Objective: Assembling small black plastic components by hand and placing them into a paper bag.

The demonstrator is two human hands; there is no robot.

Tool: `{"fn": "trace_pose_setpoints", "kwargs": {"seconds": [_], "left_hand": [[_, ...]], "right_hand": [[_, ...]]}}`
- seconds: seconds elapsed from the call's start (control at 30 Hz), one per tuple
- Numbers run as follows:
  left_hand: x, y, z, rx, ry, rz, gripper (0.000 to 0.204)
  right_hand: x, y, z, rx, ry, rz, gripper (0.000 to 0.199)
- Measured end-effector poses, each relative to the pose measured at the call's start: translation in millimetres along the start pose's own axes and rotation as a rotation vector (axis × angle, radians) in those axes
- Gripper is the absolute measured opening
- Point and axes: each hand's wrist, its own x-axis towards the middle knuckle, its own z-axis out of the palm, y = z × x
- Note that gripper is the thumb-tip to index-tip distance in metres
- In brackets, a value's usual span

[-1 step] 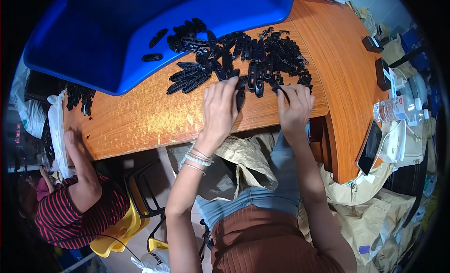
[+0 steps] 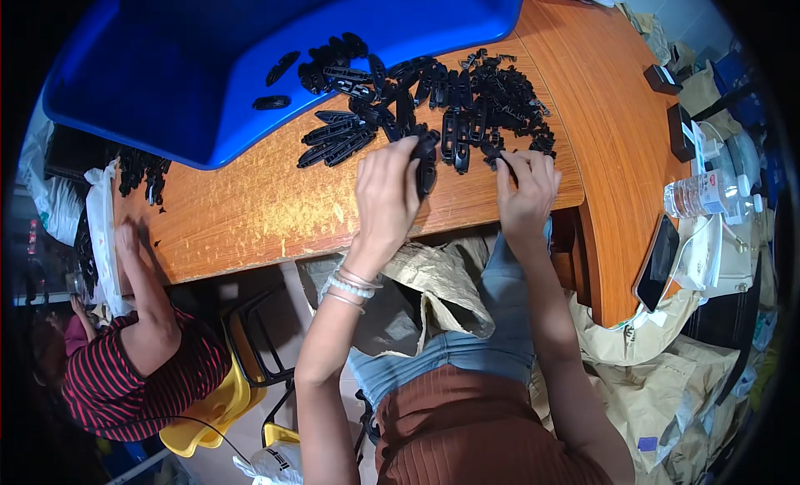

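Observation:
My left hand (image 2: pixel 386 185) pinches a long black plastic part (image 2: pixel 427 152) at the near edge of the pile, its fingers closed on one end. My right hand (image 2: pixel 527 192) is closed over a small black plastic piece (image 2: pixel 503 163), mostly covered by the fingers. Between and beyond the hands lie elongated black plastic housings (image 2: pixel 450 135), some with open slots. A heap of small black clips (image 2: pixel 508 93) spreads at the right. Several more housings (image 2: pixel 337 139) are fanned out left of my left hand.
A big blue bin (image 2: pixel 225 139) stands at the back left, with black parts on its near lip. A phone (image 2: pixel 657 264) and a plastic bottle (image 2: pixel 696 193) lie to the right. Another person's arm (image 2: pixel 146 285) rests at the table's left end. Brown paper sacking (image 2: pixel 446 289) covers my lap.
My left hand has shifted slightly left, and the part in it has turned a little. My right hand has barely moved, keeping its small piece near the clips.

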Motion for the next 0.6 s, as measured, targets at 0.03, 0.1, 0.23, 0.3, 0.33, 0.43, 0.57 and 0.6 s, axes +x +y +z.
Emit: {"fn": "trace_pose_setpoints", "kwargs": {"seconds": [0.03, 0.1, 0.23, 0.3, 0.33, 0.43, 0.57, 0.6], "left_hand": [[0, 4, -4, -0.002, -0.001, 0.002, 0.020], [-2, 14, -16, -0.854, -0.047, -0.753, 0.012], [-1, 22, -41, -1.433, -0.194, -1.052, 0.017], [-8, 24, -45, -1.394, -0.258, -0.988, 0.021], [-11, 25, -46, -1.360, -0.325, -0.923, 0.024], [-14, 32, -53, -1.329, -0.354, -0.887, 0.030], [-14, 38, -57, -1.297, -0.357, -0.865, 0.026], [-14, 43, -57, -1.298, -0.356, -0.865, 0.026]], "right_hand": [[0, 2, -1, 0.026, 0.034, 0.012, 0.010], [0, 5, -5, 0.049, 0.069, 0.024, 0.011], [1, -2, -14, 0.306, 0.013, 0.145, 0.011], [2, -8, -21, 0.445, -0.020, 0.235, 0.012], [4, -16, -30, 0.611, -0.095, 0.313, 0.011], [3, -35, -42, 0.931, -0.206, 0.359, 0.010], [3, -57, -55, 1.212, -0.342, 0.576, 0.010], [1, -59, -55, 1.211, -0.343, 0.575, 0.010]]}}
